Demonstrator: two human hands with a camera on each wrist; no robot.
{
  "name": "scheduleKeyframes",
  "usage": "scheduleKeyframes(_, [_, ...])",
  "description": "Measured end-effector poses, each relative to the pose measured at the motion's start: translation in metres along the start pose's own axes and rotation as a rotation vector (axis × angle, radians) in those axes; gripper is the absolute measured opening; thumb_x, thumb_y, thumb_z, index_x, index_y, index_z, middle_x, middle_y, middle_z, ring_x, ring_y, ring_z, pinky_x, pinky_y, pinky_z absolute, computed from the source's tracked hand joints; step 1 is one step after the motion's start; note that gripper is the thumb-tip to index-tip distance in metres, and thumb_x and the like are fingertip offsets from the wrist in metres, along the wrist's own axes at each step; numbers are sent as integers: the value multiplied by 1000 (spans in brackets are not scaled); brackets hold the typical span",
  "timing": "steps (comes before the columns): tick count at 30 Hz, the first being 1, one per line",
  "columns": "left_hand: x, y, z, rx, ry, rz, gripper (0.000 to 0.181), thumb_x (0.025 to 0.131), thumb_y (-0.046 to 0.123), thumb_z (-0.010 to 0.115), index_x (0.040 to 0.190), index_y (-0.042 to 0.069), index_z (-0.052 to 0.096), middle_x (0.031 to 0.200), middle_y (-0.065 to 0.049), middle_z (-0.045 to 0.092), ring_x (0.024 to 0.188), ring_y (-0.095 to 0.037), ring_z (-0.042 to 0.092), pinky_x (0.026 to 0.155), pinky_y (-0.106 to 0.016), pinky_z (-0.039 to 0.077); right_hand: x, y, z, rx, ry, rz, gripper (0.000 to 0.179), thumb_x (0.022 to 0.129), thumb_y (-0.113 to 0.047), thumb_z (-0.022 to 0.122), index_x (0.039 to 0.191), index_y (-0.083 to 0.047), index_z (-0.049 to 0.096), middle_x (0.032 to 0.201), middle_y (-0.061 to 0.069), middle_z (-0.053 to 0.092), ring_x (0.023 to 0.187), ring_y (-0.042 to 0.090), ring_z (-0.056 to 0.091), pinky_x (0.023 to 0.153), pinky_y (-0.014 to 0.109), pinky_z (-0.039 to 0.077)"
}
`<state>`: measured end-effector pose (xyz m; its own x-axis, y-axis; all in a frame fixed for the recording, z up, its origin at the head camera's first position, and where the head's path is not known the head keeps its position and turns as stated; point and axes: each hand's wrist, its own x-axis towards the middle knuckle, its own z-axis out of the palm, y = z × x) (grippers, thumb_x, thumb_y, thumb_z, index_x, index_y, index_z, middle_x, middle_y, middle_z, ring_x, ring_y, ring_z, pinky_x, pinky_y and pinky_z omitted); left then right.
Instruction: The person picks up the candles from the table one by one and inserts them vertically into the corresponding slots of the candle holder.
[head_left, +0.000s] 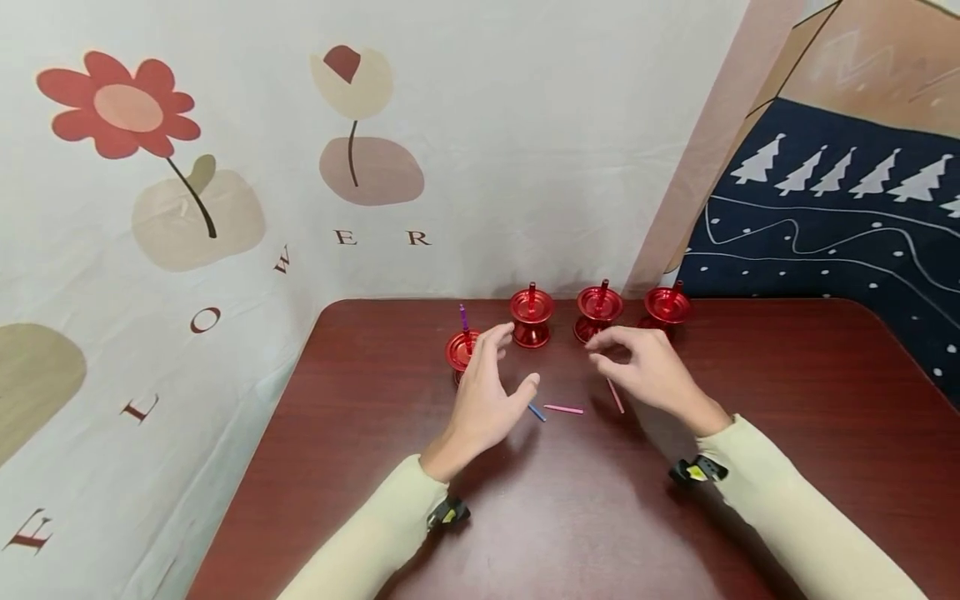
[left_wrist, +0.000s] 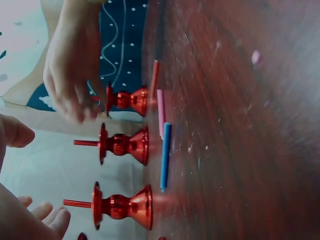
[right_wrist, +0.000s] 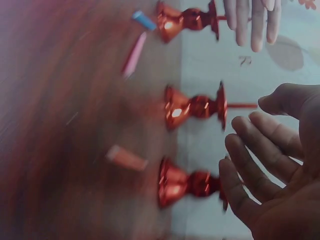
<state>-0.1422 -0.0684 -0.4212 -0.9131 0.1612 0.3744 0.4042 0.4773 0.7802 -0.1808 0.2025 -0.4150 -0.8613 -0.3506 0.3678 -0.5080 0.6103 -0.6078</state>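
Note:
My left hand (head_left: 487, 400) hovers beside the leftmost red metal candle holder (head_left: 455, 353), fingers relaxed and holding nothing. A thin purple candle (head_left: 463, 318) stands upright in that holder, which the hand partly hides. To the right are three more red holders, the second (head_left: 531, 310), third (head_left: 600, 305) and fourth (head_left: 666, 307), each with a thin red stem rising from its dish. My right hand (head_left: 648, 367), empty with bent, parted fingers, is in front of the third and fourth. On the table between the hands lie a blue candle (left_wrist: 165, 155), a pink candle (head_left: 564, 409) and an orange-red candle (head_left: 616, 395).
The holders stand toward the back of a dark red-brown wooden table (head_left: 570, 517). Behind it hangs a pale cloth (head_left: 487, 125) with printed flowers, and a dark blue printed cloth (head_left: 810, 225) at right. A small pink bit (left_wrist: 256, 56) lies on the tabletop.

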Motion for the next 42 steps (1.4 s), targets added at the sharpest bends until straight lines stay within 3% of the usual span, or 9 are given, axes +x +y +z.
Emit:
scheduleKeyframes(3, [11, -8, 9, -14, 4, 6, 84, 94, 18, 78, 165, 1, 39, 165, -15, 46, 144, -36, 54, 119, -50, 45, -15, 11, -9, -18, -30, 58, 15, 96, -6, 79, 111, -7, 83, 101, -1, 81, 90, 18, 72, 81, 44, 62])
scheduleKeyframes(5, [19, -24, 19, 2, 4, 3, 89, 95, 25, 78, 170, 4, 33, 172, -13, 38, 150, -35, 49, 121, -53, 43, -23, 16, -13, -13, -49, 88, 17, 95, -5, 80, 112, -6, 82, 101, -1, 80, 89, 17, 71, 80, 41, 62])
scheduleKeyframes(10, [35, -50, 40, 44, -49, -97, 104, 97, 38, 78, 177, 15, 16, 182, -9, 20, 160, -36, 35, 122, -64, 37, -33, 23, -15, 11, -107, 112, 24, 92, -4, 84, 115, -2, 79, 102, 3, 79, 88, 19, 73, 80, 38, 62])
scheduleKeyframes(14, [42, -38, 40, -1, -83, -199, 108, 97, 34, 78, 177, 8, 10, 183, -18, 12, 162, -44, 28, 124, -69, 31, -35, 27, -9, -2, -160, 119, 28, 88, -3, 87, 115, 0, 78, 99, 4, 77, 85, 18, 72, 76, 36, 61])
scheduleKeyframes(17, [49, -24, 38, -45, -83, -257, 107, 99, 32, 76, 175, 2, 8, 181, -24, 14, 163, -44, 25, 127, -64, 27, -35, 28, -5, -31, -198, 125, 30, 85, -5, 90, 112, 1, 78, 95, 3, 75, 82, 16, 70, 73, 33, 59])
scheduleKeyframes(21, [61, -13, 40, -70, -71, -327, 104, 101, 30, 74, 175, 0, 7, 179, -23, 18, 163, -41, 27, 129, -57, 27, -35, 27, 0, -70, -248, 163, 32, 82, -9, 95, 107, 0, 76, 89, 0, 72, 78, 11, 65, 71, 32, 57])
scheduleKeyframes(25, [74, -14, 50, -74, -49, -340, 102, 100, 27, 75, 174, -1, 9, 179, -21, 17, 161, -40, 32, 129, -52, 31, -36, 31, 4, -92, -269, 205, 33, 79, -13, 97, 103, -4, 75, 83, -5, 68, 76, 9, 62, 72, 33, 55])
scheduleKeyframes(32, [84, -20, 62, -51, -11, -342, 100, 100, 25, 75, 174, 0, 12, 176, -18, 15, 152, -41, 45, 124, -49, 39, -34, 30, 2, -48, -305, 218, 26, 81, -9, 96, 98, -4, 76, 81, -3, 67, 77, 14, 62, 71, 34, 55])
scheduleKeyframes(42, [92, -25, 67, -69, 52, -370, 97, 103, 24, 75, 175, 9, 11, 166, -26, 33, 144, -46, 53, 121, -55, 43, -32, 25, -3, -69, -307, 254, 18, 84, -6, 93, 93, -7, 77, 77, -5, 67, 74, 13, 62, 72, 34, 53])
